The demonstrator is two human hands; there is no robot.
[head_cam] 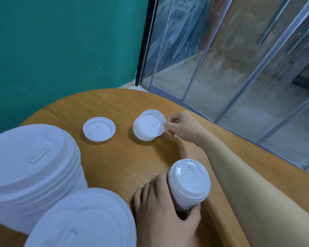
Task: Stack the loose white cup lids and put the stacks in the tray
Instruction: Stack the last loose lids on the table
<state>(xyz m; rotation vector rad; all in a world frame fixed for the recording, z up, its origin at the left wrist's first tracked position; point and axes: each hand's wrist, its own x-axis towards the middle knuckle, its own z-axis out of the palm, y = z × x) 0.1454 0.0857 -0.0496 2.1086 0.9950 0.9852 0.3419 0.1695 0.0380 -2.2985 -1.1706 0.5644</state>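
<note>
My left hand (pixel 165 207) grips a short stack of white cup lids (pixel 188 182) near the front of the round wooden table (pixel 125 157). Farther back, my right hand (pixel 179 125) pinches the rim of the top lid on a small pile of white lids (pixel 147 126). A single loose white lid (pixel 99 129) lies flat to the left of that pile. Two tall stacks of white lids stand close to the camera, one at the left (pixel 32 173) and one at the lower left (pixel 84 221). No tray is in view.
A teal wall (pixel 61 47) stands behind the table. A glass partition with metal frames (pixel 221 68) runs along the right side. The table's curved edge passes under my right forearm.
</note>
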